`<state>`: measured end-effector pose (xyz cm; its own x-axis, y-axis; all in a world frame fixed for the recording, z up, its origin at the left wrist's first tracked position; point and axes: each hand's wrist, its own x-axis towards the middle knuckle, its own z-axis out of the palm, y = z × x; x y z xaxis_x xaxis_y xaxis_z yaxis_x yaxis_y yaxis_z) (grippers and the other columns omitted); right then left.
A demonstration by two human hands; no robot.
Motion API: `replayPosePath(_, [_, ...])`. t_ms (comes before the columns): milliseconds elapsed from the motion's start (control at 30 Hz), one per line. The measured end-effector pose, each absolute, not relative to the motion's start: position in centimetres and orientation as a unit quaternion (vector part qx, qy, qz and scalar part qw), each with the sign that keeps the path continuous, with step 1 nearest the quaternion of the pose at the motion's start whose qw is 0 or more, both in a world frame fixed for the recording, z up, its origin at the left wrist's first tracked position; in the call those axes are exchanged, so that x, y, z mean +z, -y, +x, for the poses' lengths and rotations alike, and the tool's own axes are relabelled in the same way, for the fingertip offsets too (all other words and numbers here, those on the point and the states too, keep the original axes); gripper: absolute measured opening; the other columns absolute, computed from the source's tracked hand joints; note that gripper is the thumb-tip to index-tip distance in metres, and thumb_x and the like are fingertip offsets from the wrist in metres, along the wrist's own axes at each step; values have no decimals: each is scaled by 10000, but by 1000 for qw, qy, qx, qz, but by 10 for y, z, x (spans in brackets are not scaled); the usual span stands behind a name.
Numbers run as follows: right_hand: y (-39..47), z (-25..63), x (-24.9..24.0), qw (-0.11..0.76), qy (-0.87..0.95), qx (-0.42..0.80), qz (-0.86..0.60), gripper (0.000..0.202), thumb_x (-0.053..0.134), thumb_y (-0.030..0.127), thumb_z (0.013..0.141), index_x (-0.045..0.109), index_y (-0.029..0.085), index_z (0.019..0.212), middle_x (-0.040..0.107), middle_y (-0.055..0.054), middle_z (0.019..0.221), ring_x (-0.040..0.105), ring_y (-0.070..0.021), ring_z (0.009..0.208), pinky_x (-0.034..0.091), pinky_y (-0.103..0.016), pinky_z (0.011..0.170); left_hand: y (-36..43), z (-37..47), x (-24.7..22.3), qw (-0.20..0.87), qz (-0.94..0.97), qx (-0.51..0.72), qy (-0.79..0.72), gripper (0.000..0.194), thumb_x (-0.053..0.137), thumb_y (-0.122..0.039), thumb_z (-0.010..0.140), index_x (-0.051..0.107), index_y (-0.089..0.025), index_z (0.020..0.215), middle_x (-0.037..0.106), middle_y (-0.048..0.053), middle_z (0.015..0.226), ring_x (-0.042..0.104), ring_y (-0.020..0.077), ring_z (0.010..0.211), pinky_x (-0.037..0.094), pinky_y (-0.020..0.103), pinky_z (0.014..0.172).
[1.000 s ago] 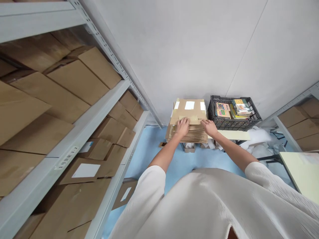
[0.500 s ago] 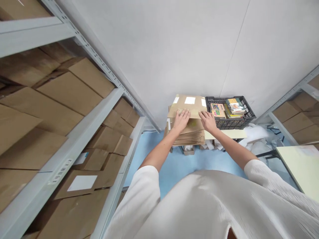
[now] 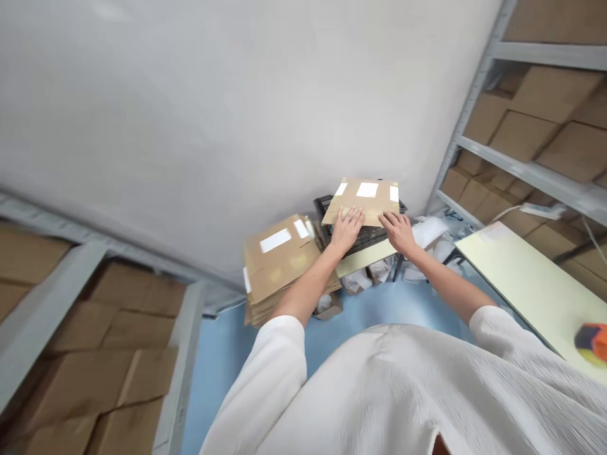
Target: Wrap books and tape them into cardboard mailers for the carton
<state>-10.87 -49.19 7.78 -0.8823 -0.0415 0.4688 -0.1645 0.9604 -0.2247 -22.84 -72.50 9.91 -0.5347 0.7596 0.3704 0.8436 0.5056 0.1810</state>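
Two hands hold a flat carton over the black crate

The pale wall fills the upper view, with shelving of brown boxes on the left and right. Below are the blue floor and a pale table toward the right. A stack of flattened cartons stands left of the black crate, which rests on a narrow pale tabletop.

The flat carton is in front of the wall and covers much of the crate; whether its underside touches the rim cannot be told. The left hand holds its near edge toward the left corner, fingers a little apart on the upper face. The right hand holds the same edge near the right corner, fingers closer together. Both thumbs are hard to make out, so how firmly each hand pinches is unclear.

With only the near edge gripped, the far edge could sag, so a level hold with even pressure at both corners should suit this carton best. Keeping it clear of the crate's rim would avoid a snag, and light fingertips would spare the fold and the white label.
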Motion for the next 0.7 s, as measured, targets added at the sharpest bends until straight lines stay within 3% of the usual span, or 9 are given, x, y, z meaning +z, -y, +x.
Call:
replayPosePath(367, [254,83,44,209,953,111,-187,606,446,209,1075,555,242,1670,604,-181,1639,487,-405,1427,350,-583,1200,408,-119,68,34,-632,-175,754,650,450,-90,1023,594,-249,1637,551,145,1728,424,310,1679,114,688,1431])
replayPosePath(700, [171,224,-3,189,900,86,-382,604,438,198,1075,575,263,1659,640,-167,1596,520,-378,1389,385,-534,1160,237,-21,17,-63,-753,-172,632,680,451,-71,998,601,-264,1633,593,130,1697,467,300,1651,130,660,1428])
